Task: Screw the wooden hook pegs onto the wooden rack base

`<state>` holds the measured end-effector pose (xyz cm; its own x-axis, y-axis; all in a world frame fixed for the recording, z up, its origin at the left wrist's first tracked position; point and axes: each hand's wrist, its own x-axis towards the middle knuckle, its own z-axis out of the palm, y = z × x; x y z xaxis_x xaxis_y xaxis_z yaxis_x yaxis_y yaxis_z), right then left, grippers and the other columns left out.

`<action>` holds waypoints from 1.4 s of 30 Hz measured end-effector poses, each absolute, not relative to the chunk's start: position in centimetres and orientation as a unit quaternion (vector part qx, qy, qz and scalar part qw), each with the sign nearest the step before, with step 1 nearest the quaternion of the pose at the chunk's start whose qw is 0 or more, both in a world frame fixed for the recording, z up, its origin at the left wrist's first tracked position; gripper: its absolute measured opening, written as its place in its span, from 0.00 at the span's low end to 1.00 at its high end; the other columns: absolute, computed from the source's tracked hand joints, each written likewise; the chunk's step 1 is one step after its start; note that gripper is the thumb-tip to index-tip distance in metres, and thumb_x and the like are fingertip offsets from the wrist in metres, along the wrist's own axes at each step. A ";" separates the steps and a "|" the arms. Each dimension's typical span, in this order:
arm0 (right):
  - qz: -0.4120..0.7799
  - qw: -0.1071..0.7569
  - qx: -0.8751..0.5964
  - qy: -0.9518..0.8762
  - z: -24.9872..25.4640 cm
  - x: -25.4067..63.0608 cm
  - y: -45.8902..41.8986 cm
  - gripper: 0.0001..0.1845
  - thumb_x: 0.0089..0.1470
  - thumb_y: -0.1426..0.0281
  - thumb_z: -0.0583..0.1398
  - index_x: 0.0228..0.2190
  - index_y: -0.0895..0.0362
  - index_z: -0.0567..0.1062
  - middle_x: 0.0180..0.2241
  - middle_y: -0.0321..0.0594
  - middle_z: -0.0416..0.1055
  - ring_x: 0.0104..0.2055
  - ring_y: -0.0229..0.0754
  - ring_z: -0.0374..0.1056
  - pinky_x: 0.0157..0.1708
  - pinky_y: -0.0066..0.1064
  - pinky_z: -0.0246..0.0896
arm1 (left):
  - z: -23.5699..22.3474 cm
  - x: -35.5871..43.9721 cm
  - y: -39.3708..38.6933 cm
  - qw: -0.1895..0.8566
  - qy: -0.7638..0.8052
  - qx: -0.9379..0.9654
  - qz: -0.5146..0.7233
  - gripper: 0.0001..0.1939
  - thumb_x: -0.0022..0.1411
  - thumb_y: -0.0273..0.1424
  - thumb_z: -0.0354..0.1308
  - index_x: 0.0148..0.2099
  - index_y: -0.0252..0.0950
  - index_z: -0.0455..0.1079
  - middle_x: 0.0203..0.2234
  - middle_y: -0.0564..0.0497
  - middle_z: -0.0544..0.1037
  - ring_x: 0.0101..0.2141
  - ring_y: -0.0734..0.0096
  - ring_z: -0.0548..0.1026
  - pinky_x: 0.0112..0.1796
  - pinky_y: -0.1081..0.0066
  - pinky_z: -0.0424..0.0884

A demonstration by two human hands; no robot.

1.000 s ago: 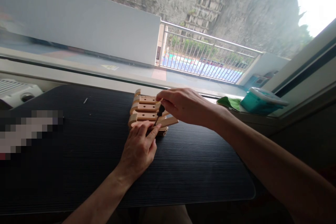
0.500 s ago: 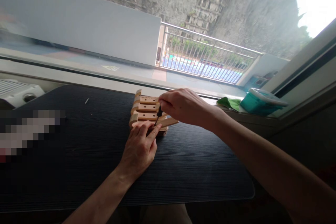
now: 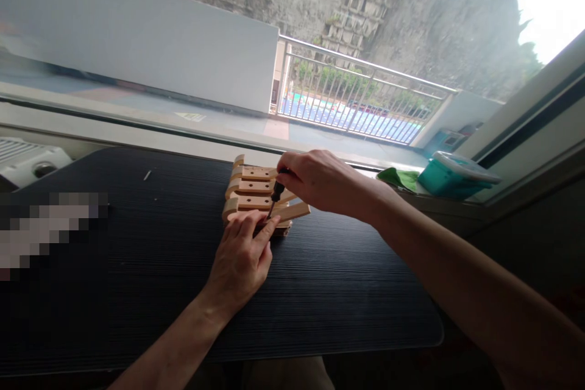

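Note:
Curved wooden pieces [image 3: 255, 186] with pairs of dark screw holes stand in a row on the dark table [image 3: 329, 298]. My right hand [image 3: 308, 180] is closed around the black handle of a screwdriver [image 3: 276, 191], held above the front piece. The shaft slants down to that piece, and its tip ends beside my left fingertips. My left hand [image 3: 244, 250] grips the front wooden piece [image 3: 295, 213], its fingers covering much of it. Whether the tip sits in a screw is too small to see.
A small pale stick [image 3: 147, 175] lies on the table at the left. On the sill at the right are a green cloth [image 3: 398, 180] and a teal box with a clear lid [image 3: 450, 180]. A white appliance [image 3: 34, 161] stands at the far left. The window runs along the back.
My right hand has turned and lifted slightly, and more of the screwdriver handle shows now. My left hand stays in place on the wooden piece.

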<state>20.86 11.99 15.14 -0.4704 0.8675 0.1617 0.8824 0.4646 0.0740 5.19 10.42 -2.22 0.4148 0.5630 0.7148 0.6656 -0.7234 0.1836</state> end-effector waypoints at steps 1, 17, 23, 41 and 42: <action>-0.082 0.051 -0.520 -0.849 15.1 20.9 12.1 0.15 0.63 0.64 0.52 0.37 0.61 0.74 0.25 0.39 0.70 0.24 0.36 0.61 0.25 0.28 0.45 | -2.2 5.2 10.4 0.064 -0.366 -0.839 -0.398 0.22 0.60 0.21 0.53 0.57 0.35 0.66 0.47 0.43 0.69 0.50 0.55 0.67 0.52 0.52 0.68; -0.028 0.081 -0.441 -0.893 15.1 20.6 11.6 0.15 0.62 0.72 0.51 0.42 0.61 0.76 0.35 0.42 0.72 0.33 0.35 0.63 0.31 0.27 0.49 | -2.3 5.0 10.2 0.062 -0.372 -0.839 -0.391 0.23 0.60 0.21 0.52 0.58 0.34 0.66 0.48 0.42 0.68 0.51 0.55 0.66 0.53 0.52 0.66; -0.052 0.071 -0.469 -0.879 14.8 20.3 12.4 0.16 0.63 0.70 0.50 0.33 0.62 0.75 0.28 0.40 0.71 0.28 0.34 0.59 0.30 0.28 0.48 | -2.1 5.2 10.4 0.053 -0.371 -0.840 -0.393 0.22 0.60 0.21 0.52 0.57 0.33 0.66 0.48 0.42 0.69 0.51 0.56 0.66 0.54 0.52 0.65; 0.014 0.050 -0.476 -0.878 15.2 20.9 12.0 0.12 0.59 0.70 0.53 0.40 0.59 0.74 0.28 0.38 0.72 0.25 0.33 0.58 0.27 0.27 0.46 | -2.3 5.1 10.4 0.048 -0.375 -0.838 -0.395 0.22 0.60 0.21 0.52 0.57 0.34 0.66 0.48 0.42 0.69 0.51 0.55 0.66 0.53 0.52 0.66; 0.021 0.055 -0.481 -0.874 15.1 20.9 12.1 0.11 0.59 0.69 0.54 0.40 0.59 0.74 0.27 0.37 0.72 0.25 0.33 0.58 0.27 0.27 0.46 | -2.3 5.1 10.3 0.049 -0.376 -0.837 -0.395 0.22 0.59 0.20 0.52 0.57 0.34 0.66 0.48 0.42 0.69 0.51 0.55 0.66 0.53 0.52 0.66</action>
<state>20.85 12.07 15.15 -0.5303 0.8443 0.0767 0.8397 0.5356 -0.0897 5.09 10.32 -2.28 0.4054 0.5900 0.6983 0.6681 -0.7126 0.2142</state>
